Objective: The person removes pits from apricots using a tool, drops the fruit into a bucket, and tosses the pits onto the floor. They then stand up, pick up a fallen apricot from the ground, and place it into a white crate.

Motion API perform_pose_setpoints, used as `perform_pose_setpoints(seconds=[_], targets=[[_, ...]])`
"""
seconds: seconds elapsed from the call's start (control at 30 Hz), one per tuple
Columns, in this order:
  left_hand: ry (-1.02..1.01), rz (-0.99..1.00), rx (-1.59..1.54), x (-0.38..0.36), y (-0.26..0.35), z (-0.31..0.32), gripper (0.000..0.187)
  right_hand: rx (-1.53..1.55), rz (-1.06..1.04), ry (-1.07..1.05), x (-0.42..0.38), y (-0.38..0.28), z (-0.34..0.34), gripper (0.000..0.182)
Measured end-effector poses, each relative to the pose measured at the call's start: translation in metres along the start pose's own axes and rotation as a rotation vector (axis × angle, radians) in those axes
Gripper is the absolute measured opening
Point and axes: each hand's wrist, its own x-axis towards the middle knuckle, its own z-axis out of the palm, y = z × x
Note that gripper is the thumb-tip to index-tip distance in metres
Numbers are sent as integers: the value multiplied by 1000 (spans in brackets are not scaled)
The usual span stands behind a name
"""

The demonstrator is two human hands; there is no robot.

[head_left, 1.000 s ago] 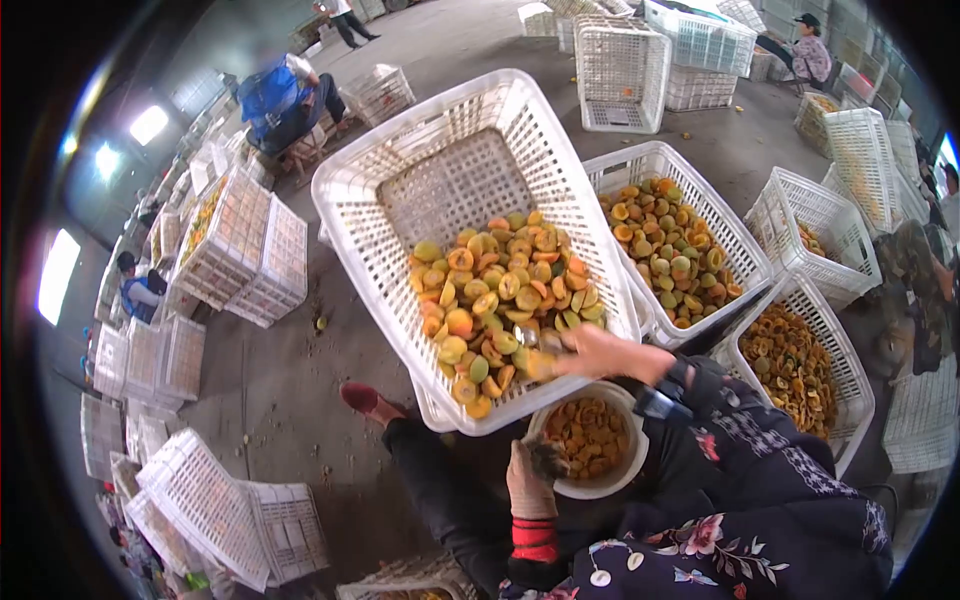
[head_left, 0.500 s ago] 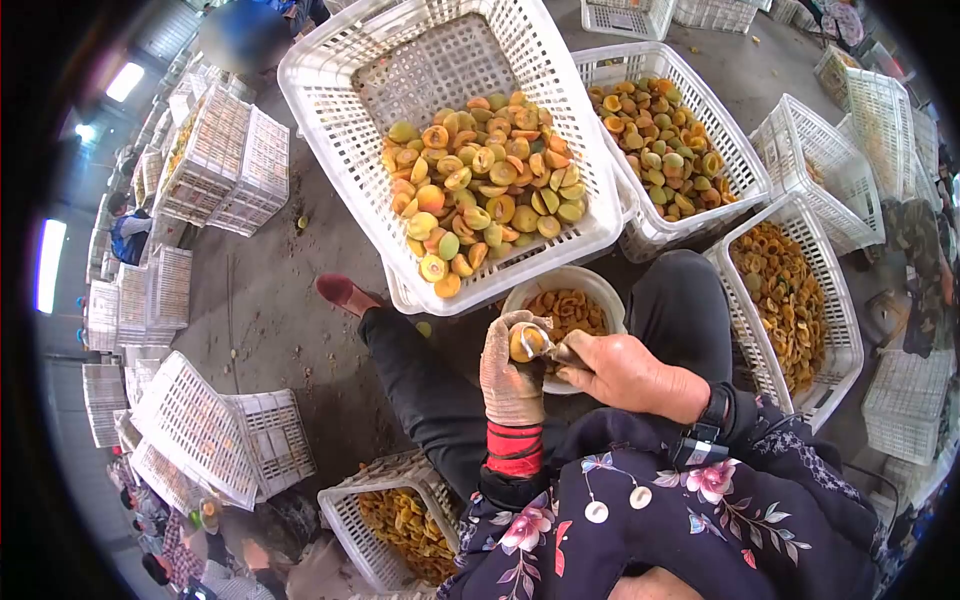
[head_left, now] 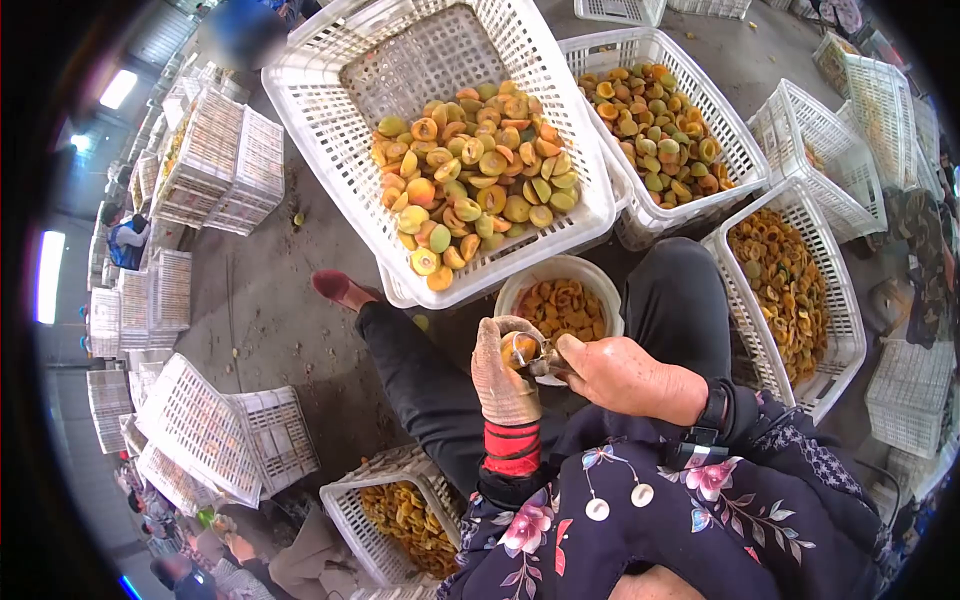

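Note:
My left hand (head_left: 505, 375), in a tan glove with a red band at the wrist, is wrapped round an orange fruit half (head_left: 519, 348). My bare right hand (head_left: 625, 375) pinches a small metal tool (head_left: 545, 362), whose curved end lies against the fruit. Just beyond both hands, between my knees, stands a white bucket (head_left: 612, 290) with orange fruit pieces (head_left: 565, 308) in it. Above the bucket, a large white crate (head_left: 330, 130) holds many halved fruits (head_left: 480, 170), yellow, orange and green.
A crate of halved fruit (head_left: 660, 135) stands at the upper right, and a crate of orange pieces (head_left: 780, 290) beside my right knee. Another crate (head_left: 350, 510) sits at the lower left. Stacked crates (head_left: 220, 160) and people line the left side.
The metal tool's curved end now shows more clearly at the fruit, and my right hand has turned slightly. The view has shifted a little. Both hands keep their hold.

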Motion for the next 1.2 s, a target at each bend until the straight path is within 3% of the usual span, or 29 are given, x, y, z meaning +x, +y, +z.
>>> perform_pose_setpoints(seconds=[0.1,0.17,0.33,0.4,0.43,0.5,0.57,0.63,0.67,0.77,0.83,0.93,1.07,1.13,1.2], targets=[[24,-72,-100,0,1,1,49,-35,15,-46,1,-4,2,26],[79,62,32,1,-3,2,45,-58,33,-66,1,-4,6,26],[119,-9,-34,2,-4,-5,46,249,-25,-33,6,2,18,28],[135,-30,-48,4,-3,-4,46,123,24,-74,5,-8,13,28],[138,54,30,4,-3,-3,46,-3,74,-115,4,-13,10,29],[137,138,106,3,0,0,46,35,65,-100,4,-10,13,29],[143,33,45,2,6,0,46,72,52,-86,4,-4,21,30],[100,-18,-20,4,6,-4,46,363,-33,-34,6,-1,28,27],[56,-70,-84,5,6,-7,46,365,-32,-36,5,-3,27,27],[30,-42,-46,10,2,-10,45,196,49,-102,6,-1,23,28],[45,-44,-120,7,5,-4,44,436,-26,-77,11,11,32,29],[13,-62,-279,4,17,7,42,491,-43,-44,13,10,28,29],[54,-60,-291,1,13,9,39,174,172,-213,11,0,18,29],[120,-35,-240,4,11,10,38,602,31,-162,13,10,33,30],[122,-53,-255,3,13,9,38,729,-55,-137,11,18,36,30]])
